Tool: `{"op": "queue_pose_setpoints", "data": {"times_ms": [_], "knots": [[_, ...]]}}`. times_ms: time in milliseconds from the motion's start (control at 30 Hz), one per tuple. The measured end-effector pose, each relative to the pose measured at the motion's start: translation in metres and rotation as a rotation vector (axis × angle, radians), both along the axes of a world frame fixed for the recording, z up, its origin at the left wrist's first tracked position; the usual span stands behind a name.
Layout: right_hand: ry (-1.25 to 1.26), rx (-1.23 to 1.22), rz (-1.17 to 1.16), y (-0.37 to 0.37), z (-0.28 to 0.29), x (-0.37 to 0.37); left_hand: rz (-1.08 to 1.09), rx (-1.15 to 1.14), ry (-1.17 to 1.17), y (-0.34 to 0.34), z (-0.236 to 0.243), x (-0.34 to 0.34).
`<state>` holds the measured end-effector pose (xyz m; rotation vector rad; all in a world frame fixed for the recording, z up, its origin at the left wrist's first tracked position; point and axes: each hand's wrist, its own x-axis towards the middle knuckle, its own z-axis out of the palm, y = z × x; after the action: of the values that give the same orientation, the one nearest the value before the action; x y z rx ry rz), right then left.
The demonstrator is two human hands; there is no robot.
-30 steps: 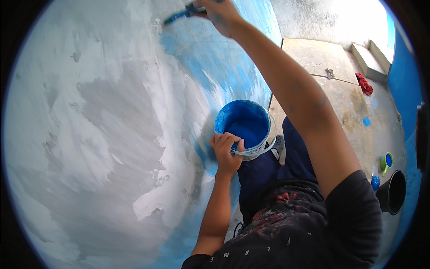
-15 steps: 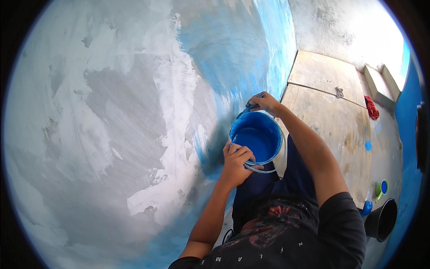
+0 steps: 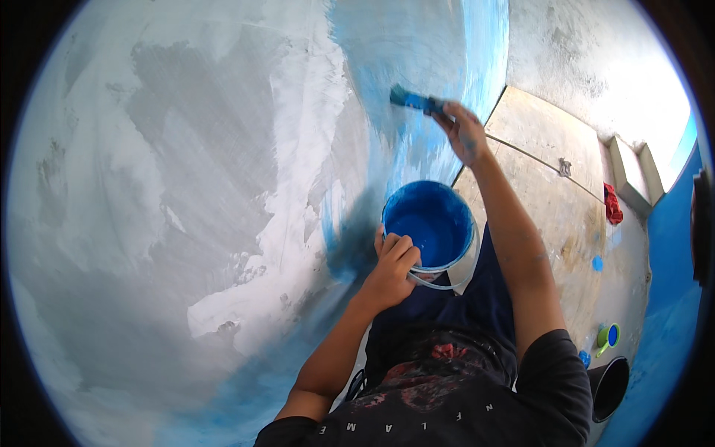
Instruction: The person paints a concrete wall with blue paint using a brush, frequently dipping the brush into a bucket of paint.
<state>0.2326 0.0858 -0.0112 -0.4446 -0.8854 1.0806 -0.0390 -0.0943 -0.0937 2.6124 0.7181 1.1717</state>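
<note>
My left hand (image 3: 395, 261) is closed on the near-left rim of a blue-coated bucket (image 3: 468, 240), fingers hooked over the edge. Blue paint (image 3: 417, 229) lies inside, and a wire handle hangs down on the near right side. Above and beyond the bucket, my right hand (image 3: 463, 132) grips a paintbrush (image 3: 421, 101) by its handle. The bristles, dark with blue, point left toward the wall (image 3: 223, 149); I cannot tell whether they touch it. That wall is patchy grey and white, with streaky light-blue paint (image 3: 402, 52) on its far right part and low down near me.
Large pale boards (image 3: 551, 216) cover the floor to the right. A red cloth (image 3: 612, 204), a green dipper (image 3: 608, 337) with blue inside and a black bucket (image 3: 611, 387) stand along the right. Further back is a concrete block (image 3: 633, 175), beside a blue wall (image 3: 674, 261).
My right hand has lifted the paintbrush from the bucket's far rim, up and away toward the blue-streaked wall. My left hand still holds the bucket. The view has shifted slightly.
</note>
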Motion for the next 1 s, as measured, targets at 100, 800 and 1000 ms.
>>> {"op": "queue_pose_setpoints", "data": {"times_ms": [100, 800, 1000], "knots": [[0.047, -0.151, 0.046, 0.003, -0.071, 0.014, -0.052, -0.039, -0.003, -0.015, -0.001, -0.007], [-0.020, -0.011, -0.167, -0.012, 0.058, -0.019, -0.068, -0.144, 0.034, -0.022, 0.000, -0.014], [0.175, -0.112, 0.005, 0.001, -0.067, -0.018, -0.072, -0.186, 0.040, -0.022, -0.003, -0.015]]}}
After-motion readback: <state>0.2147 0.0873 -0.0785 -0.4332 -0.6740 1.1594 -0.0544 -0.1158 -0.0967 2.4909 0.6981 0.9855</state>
